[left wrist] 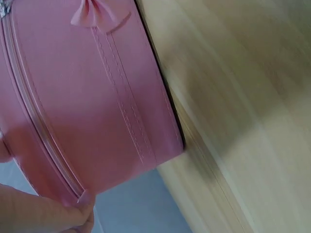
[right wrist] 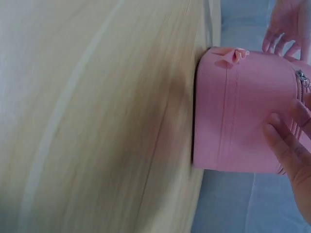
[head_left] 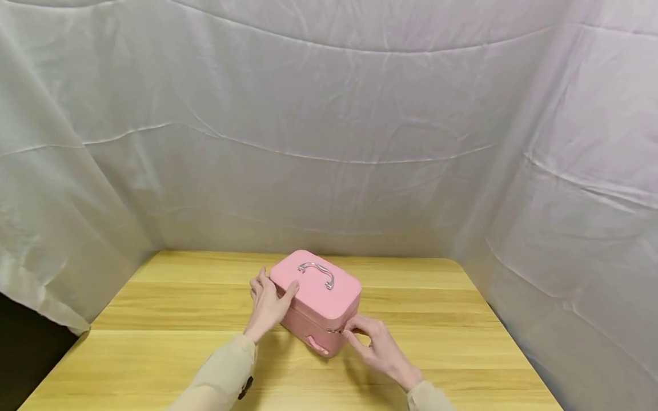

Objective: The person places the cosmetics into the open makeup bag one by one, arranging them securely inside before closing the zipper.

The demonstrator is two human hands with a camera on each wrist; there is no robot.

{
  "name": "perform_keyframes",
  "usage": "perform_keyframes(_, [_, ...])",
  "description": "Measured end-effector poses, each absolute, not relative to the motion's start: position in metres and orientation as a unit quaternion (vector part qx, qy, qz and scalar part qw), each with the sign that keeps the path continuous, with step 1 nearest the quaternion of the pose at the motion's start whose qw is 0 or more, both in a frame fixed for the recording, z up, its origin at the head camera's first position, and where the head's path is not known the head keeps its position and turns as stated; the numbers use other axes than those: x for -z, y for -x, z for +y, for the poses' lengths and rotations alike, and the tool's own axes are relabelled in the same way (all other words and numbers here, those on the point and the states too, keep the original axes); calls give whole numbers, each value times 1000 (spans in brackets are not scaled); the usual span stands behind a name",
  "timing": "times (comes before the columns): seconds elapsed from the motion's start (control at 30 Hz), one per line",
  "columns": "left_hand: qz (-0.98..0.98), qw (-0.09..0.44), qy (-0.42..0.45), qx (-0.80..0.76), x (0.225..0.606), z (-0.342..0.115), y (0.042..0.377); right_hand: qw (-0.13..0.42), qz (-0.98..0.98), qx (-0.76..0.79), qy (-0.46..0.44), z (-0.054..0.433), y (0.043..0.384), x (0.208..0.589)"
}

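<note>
A pink zip-up case with a silver handle on its lid stands on the table, set at an angle. My left hand holds its left side, the thumb on the lid's edge and the other fingers around the side. At the near right corner, my right hand pinches at the zipper pull with thumb and forefinger; the fingers partly cover it. The zipper runs around below the lid, which is down. A pink bow sits on a stitched band on the case's side.
The wooden table extends around the case on all sides. Pale grey cloth hangs behind the table and along its left and right sides. A dark area shows beyond the table's left edge.
</note>
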State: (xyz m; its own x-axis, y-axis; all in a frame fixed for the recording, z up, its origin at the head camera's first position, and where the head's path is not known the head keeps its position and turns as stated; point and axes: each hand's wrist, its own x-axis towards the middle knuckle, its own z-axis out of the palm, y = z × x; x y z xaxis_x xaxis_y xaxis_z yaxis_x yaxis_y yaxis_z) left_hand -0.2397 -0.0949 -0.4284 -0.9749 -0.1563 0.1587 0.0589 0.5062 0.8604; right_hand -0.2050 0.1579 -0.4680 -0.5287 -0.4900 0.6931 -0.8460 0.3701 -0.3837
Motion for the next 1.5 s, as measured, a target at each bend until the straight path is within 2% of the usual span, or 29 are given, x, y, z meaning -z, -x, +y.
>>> perform_keyframes(0.2, [-854, 85, 8, 514, 426, -88, 235, 282, -814, -317, -397, 135, 197, 468])
perform_keyframes(0.57, [-843, 62, 53, 531, 427, -92, 236, 258, -857, -294, -337, 108, 185, 464])
perform_keyframes(0.9, [-837, 42, 66, 542, 426, -95, 236, 282, -854, -272, -342, 111, 185, 465])
perform_keyframes(1.1, [-831, 27, 71, 551, 425, -98, 238, 277, -851, -282, -346, 117, 185, 465])
perform_keyframes(1.5, [-820, -32, 94, 564, 421, -109, 251, 282, -838, -300, -357, 142, 197, 464])
